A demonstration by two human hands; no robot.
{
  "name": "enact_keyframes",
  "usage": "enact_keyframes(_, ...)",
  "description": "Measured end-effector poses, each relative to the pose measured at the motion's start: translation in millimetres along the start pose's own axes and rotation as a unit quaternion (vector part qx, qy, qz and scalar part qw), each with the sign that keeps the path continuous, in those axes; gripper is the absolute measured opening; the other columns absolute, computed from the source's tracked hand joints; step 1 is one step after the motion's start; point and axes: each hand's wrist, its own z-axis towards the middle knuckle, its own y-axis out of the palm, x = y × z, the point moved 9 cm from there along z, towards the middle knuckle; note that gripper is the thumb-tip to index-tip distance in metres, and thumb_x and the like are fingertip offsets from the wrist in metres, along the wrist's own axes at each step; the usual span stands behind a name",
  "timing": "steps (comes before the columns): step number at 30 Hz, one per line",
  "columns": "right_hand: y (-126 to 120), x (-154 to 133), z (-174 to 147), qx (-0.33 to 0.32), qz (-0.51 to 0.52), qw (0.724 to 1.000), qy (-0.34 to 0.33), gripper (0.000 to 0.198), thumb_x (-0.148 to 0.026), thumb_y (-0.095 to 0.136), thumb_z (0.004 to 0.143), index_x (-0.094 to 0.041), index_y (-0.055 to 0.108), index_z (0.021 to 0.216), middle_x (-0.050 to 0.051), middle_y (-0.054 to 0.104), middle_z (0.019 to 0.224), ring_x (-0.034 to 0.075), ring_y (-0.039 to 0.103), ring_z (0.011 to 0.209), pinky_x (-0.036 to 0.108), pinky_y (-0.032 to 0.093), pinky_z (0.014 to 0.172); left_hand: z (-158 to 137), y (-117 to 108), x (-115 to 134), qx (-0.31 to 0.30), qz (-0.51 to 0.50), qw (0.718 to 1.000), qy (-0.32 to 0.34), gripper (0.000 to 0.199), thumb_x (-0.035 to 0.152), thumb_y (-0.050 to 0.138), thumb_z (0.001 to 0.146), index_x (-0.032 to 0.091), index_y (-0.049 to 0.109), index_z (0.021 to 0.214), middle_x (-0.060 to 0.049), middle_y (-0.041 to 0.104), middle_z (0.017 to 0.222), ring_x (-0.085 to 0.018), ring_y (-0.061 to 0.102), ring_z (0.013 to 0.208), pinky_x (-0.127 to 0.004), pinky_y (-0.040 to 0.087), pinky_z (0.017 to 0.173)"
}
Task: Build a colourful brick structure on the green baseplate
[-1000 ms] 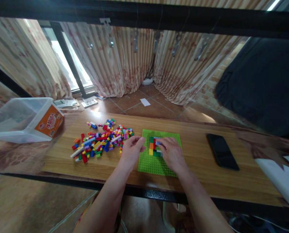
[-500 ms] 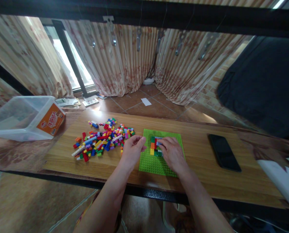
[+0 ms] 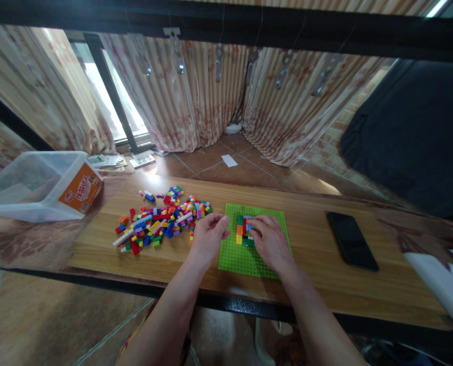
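Little has moved since the earlier frame: the whole view has shifted slightly, and both hands keep nearly the same position relative to the work. Largest of the items is the brown wood-grain surface (image 3: 310,218). At its far left stands a translucent plastic bin (image 3: 51,195) with an orange label. Right of the bin, a loose pile of multicoloured plastic bricks (image 3: 155,227) lies spread out, with a square green studded baseplate (image 3: 234,260) just beside it. A black rectangular phone (image 3: 352,241) lies apart at the right. The left hand (image 3: 207,234) is poised at the baseplate's left edge, thumb near the curled fingers; whether it grips a brick cannot be told. The right hand (image 3: 269,239) covers the right part of a small red, orange, yellow and green brick assembly (image 3: 239,231) on the baseplate, fingertips against it; pinching or pressing cannot be distinguished. The hands are apart. Bricks should handle as light, stiff and smooth, unlikely to break; grip each by opposite side walls, leaving studs exposed. Compared with the earlier frame, any change in the assembly is too small to confirm.
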Motion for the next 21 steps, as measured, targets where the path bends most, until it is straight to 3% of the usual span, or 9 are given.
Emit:
enact_keyframes(9, -16.0, 31.4, -4.9, 0.119, 0.073, 0.983, 0.120, 0.033, -0.034, 0.049, 0.088, -0.017, 0.066, 0.111, 0.014, 0.064, 0.109, 0.026, 0.055, 0.106, 0.047, 0.042, 0.097, 1.6, -0.8, -1.5, 0.002, 0.008, 1.000, 0.006, 0.033, 0.044, 0.077, 0.062, 0.014, 0.065, 0.071, 0.003, 0.057, 0.064, -0.008, 0.053, 0.056, -0.020, 0.045, 0.055)
enact_keyframes(14, 1.2, 39.4, -5.5, 0.107, 0.025, 0.981, 0.157, 0.046, -0.045, 0.051, 0.087, -0.014, 0.062, 0.119, 0.018, 0.061, 0.118, 0.030, 0.050, 0.116, 0.052, 0.037, 0.099, 0.4, 0.9, -0.5, 0.000, 0.012, 1.000, 0.007, 0.031, 0.042, 0.076, 0.063, 0.014, 0.065, 0.071, 0.003, 0.057, 0.064, -0.008, 0.053, 0.056, -0.020, 0.045, 0.055)
enact_keyframes(21, 12.0, 38.2, -6.4, 0.093, -0.004, 0.976, 0.198, 0.043, -0.046, 0.050, 0.087, -0.017, 0.066, 0.115, 0.018, 0.059, 0.121, 0.033, 0.047, 0.116, 0.055, 0.035, 0.097, 0.8, 0.6, -0.5, -0.002, 0.015, 1.000, 0.008, 0.029, 0.040, 0.075, 0.064, 0.014, 0.065, 0.072, 0.003, 0.057, 0.063, -0.008, 0.052, 0.055, -0.020, 0.043, 0.054)
